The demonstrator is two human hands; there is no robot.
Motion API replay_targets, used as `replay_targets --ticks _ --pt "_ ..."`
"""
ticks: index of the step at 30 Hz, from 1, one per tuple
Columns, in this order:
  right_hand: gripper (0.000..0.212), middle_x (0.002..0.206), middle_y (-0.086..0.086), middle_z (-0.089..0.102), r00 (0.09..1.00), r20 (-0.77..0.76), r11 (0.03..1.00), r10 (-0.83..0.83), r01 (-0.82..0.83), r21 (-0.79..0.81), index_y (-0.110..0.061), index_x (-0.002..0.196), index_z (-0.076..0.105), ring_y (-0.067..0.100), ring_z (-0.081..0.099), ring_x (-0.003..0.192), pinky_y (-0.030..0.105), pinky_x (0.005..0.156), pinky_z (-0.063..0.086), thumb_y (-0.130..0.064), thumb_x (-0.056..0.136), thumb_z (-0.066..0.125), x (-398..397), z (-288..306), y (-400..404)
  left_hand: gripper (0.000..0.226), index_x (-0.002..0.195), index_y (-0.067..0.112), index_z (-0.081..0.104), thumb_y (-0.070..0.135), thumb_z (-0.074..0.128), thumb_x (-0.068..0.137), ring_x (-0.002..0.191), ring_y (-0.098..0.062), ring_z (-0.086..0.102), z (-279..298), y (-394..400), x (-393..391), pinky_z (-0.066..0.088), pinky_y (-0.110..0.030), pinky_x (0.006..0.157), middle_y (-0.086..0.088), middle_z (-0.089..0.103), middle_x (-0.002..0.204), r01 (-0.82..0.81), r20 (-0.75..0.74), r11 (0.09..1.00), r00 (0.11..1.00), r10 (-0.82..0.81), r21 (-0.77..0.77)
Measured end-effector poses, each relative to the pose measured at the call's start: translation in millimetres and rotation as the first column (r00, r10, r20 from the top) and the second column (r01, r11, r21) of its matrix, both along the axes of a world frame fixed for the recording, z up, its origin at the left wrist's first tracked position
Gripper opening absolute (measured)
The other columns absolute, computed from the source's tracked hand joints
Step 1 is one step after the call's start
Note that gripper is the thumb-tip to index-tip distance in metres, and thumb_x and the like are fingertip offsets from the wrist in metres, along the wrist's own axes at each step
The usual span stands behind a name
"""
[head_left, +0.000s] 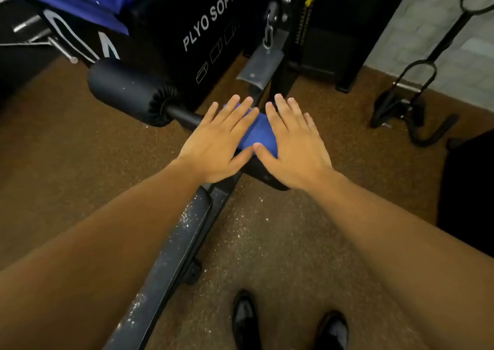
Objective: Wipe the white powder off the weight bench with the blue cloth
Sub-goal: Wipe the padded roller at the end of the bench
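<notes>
The blue cloth (258,135) lies on the far end of the dark weight bench (171,245), over a black foam roller. My left hand (219,141) presses flat on the cloth's left part, fingers straight. My right hand (292,143) lies flat on its right part, and the two thumbs nearly meet. White powder (184,217) speckles the bench pad's edge below my left forearm, and more is scattered on the floor (251,221) beside it. Most of the cloth is hidden under my hands.
A second black foam roller (128,94) sticks out to the left. Behind stand a black plyo box (197,28) and a cable machine post with a carabiner (268,38). A black rack stand (409,101) is at right. My shoes (244,320) stand on brown flooring.
</notes>
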State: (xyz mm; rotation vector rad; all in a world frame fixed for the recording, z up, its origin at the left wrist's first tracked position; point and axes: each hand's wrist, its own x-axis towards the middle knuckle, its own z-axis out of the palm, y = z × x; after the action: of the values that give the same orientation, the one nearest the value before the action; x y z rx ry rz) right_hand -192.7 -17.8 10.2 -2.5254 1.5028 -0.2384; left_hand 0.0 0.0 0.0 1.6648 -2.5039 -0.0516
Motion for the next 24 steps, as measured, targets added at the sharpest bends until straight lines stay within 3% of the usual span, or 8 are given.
replay_targets --ticks 4,8,12,17,24 --pt "0.077 0.162 0.009 0.011 0.999 -0.045 1.0 0.03 -0.03 -0.002 -0.013 0.154 0.015 0.028 0.007 0.148 0.048 0.118 0.013 -0.057 0.094 0.033 5 -13 -7 0.073 0.155 0.011 0.024 0.055 0.029 0.097 0.152 -0.025 0.011 -13 -10 10 0.009 -0.048 0.122 -0.009 0.02 0.163 0.089 -0.048 0.996 0.995 -0.088 0.018" --pt "0.075 0.156 0.01 0.03 0.998 -0.032 0.997 0.044 -0.046 -0.062 -0.01 0.151 0.027 0.029 0.027 0.143 0.047 0.113 0.025 -0.059 0.094 0.034 5 -23 -6 0.07 0.153 0.007 0.029 0.048 0.038 0.097 0.15 -0.027 0.018 -28 -15 14 0.013 -0.052 0.121 -0.011 0.028 0.16 0.145 -0.084 0.987 0.985 -0.15 -0.065" --pt "0.074 0.15 0.012 0.04 0.998 -0.027 0.993 0.061 -0.063 -0.102 -0.008 0.147 0.034 0.029 0.042 0.135 0.046 0.108 0.036 -0.061 0.095 0.034 4 -27 -7 0.065 0.149 0.003 0.036 0.043 0.043 0.098 0.147 -0.028 0.026 -36 -15 12 0.015 -0.052 0.12 -0.014 0.036 0.155 0.141 -0.122 0.979 0.98 -0.159 -0.148" --pt "0.059 0.147 0.009 0.045 0.999 -0.023 0.994 0.034 -0.036 -0.104 -0.01 0.144 0.039 0.026 0.045 0.132 0.046 0.105 0.039 -0.049 0.101 0.03 9 -26 -7 0.055 0.145 0.003 0.042 0.035 0.04 0.1 0.143 -0.028 0.034 -41 -15 7 0.018 -0.051 0.12 -0.014 0.043 0.151 0.105 -0.133 0.976 0.982 -0.132 -0.19" --pt "0.048 0.143 0.01 0.05 0.997 0.078 0.998 0.014 -0.009 -0.068 -0.01 0.14 0.045 0.026 0.046 0.132 0.046 0.105 0.038 -0.038 0.103 0.034 26 -9 -3 0.058 0.147 0.004 0.039 0.017 0.034 0.091 0.146 -0.025 0.029 -17 -9 15 0.014 -0.044 0.121 -0.013 0.04 0.153 0.084 -0.284 0.996 0.955 -0.087 -0.025"
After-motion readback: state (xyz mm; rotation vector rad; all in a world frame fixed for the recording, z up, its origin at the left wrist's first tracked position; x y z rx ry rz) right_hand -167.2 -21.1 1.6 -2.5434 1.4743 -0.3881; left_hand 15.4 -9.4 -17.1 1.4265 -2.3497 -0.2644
